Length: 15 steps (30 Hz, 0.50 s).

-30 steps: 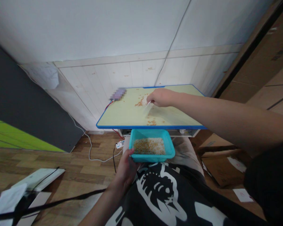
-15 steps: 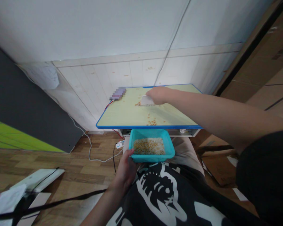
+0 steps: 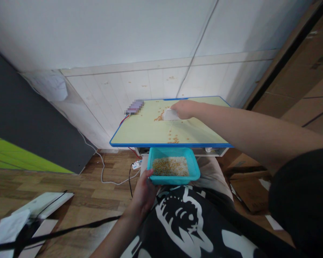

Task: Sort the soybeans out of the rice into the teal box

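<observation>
My right hand (image 3: 185, 109) is closed on a flat white scraper-like piece (image 3: 171, 115), its lower edge down on the pale yellow tabletop (image 3: 134, 132). Orange-yellow kernels (image 3: 159, 116) lie loose just left of that piece. Another scatter of kernels (image 3: 173, 138) sits near the table's front edge. Below that edge, my left hand (image 3: 145, 190) grips the near left corner of a turquoise plastic tub (image 3: 174, 180), thumb on the rim. Inside the tub are yellow kernels (image 3: 163, 166) mixed with white grains (image 3: 181, 163), which lie more to the right.
A blurred-out purple item (image 3: 135, 107) with a red cable rests at the table's back left. The white wall (image 3: 150, 82) stands right behind the table. A power strip (image 3: 137, 165) and cables lie on the floor at left, cardboard boxes (image 3: 250, 195) at right.
My right hand and the white piece have shifted slightly to the right, and more kernels show at the piece's left side. My left hand and the tub have stayed nearly still.
</observation>
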Tool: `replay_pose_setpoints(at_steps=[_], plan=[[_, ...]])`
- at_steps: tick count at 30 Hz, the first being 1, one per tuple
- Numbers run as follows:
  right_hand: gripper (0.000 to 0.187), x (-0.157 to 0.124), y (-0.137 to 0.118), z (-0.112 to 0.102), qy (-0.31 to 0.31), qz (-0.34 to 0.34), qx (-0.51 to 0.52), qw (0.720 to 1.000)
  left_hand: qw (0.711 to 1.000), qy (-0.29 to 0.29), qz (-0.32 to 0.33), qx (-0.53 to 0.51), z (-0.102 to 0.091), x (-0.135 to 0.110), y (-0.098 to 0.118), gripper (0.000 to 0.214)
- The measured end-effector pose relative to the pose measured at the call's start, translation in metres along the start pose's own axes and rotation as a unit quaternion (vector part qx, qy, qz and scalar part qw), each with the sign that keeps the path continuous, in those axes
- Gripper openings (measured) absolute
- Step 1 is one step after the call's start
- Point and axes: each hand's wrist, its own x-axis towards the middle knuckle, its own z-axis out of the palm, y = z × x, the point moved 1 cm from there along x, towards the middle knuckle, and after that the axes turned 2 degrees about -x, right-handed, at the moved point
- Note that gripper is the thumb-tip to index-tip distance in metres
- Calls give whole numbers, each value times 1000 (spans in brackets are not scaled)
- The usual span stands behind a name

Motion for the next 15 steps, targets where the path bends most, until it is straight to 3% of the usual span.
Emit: replay_pose_setpoints(at_steps=[15], plan=[[52, -18, -14, -9, -22, -18, 7, 1000, 1000, -11, 2, 14, 2, 0, -1, 61]])
